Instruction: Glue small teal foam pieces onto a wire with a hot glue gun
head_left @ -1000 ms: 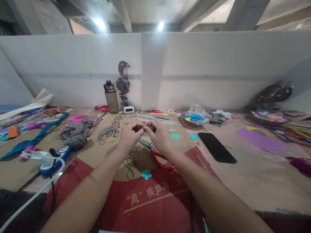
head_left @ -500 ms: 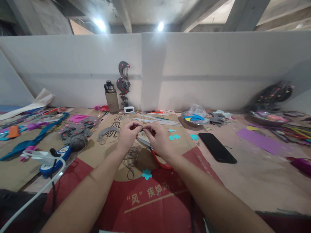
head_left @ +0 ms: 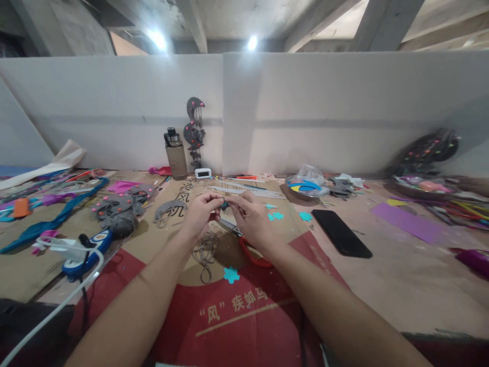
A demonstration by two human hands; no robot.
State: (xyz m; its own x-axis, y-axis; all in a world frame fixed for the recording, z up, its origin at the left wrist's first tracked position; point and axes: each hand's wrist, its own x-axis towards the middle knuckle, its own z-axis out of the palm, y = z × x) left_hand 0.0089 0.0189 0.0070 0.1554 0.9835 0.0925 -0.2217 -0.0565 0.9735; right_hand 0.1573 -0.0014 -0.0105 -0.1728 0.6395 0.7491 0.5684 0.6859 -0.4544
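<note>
My left hand (head_left: 202, 211) and my right hand (head_left: 248, 214) meet above the cardboard, thumbs and forefingers pinched together on a small dark piece (head_left: 224, 204). It looks dark teal or grey; its kind is too small to make out. Beneath the hands lie scissors with red handles (head_left: 255, 257), their blades pointing up and left, partly covered by my right hand. A tangle of grey cord (head_left: 206, 255) rests below my left hand. Nearer to me is a turquoise flower-shaped cutout (head_left: 231, 274), and more turquoise cutouts (head_left: 278, 216) lie to the right.
A black phone (head_left: 341, 233) lies on the right, beyond it a purple sheet (head_left: 407, 221). A bottle (head_left: 176, 157) and a small white clock (head_left: 202, 173) stand by the partition. Grey felt pieces with pink dots (head_left: 120, 206), a blue power strip (head_left: 86, 253) and a white cable sit left.
My fingers shift slightly around the small piece, and a bit more of it shows between them now. Both hands stay in about the same place.
</note>
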